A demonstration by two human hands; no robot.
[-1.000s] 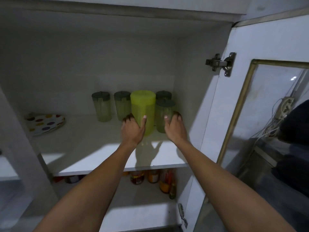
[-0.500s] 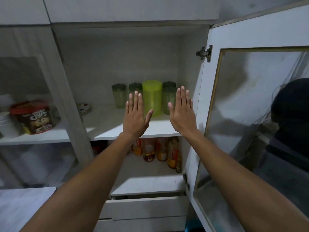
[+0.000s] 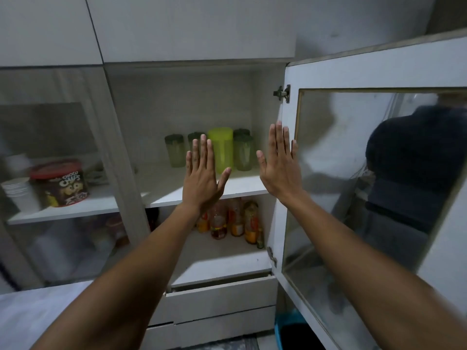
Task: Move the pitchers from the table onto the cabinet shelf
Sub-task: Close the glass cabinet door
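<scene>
A bright yellow-green pitcher (image 3: 222,147) stands upright near the back of the open cabinet's shelf (image 3: 242,188). Several dull green pitchers with dark lids flank it, one at the left (image 3: 174,152) and one at the right (image 3: 243,155). My left hand (image 3: 201,178) is held up flat with fingers apart, in front of the shelf and apart from the pitchers. My right hand (image 3: 279,168) is also flat and empty, raised beside the cabinet's right wall, its fingertips near the edge of the open door.
The open glass door (image 3: 366,173) juts out on the right. Several bottles (image 3: 235,218) fill the lower shelf, above a slightly open drawer (image 3: 222,294). A cereal tub (image 3: 63,183) and stacked white cups (image 3: 20,195) sit behind the left glass. A white table corner (image 3: 30,314) is lower left.
Both hands left the yellow-green pitcher and drew back, opening flat. The view pulled away from the shelf, and my right hand drifted right toward the door.
</scene>
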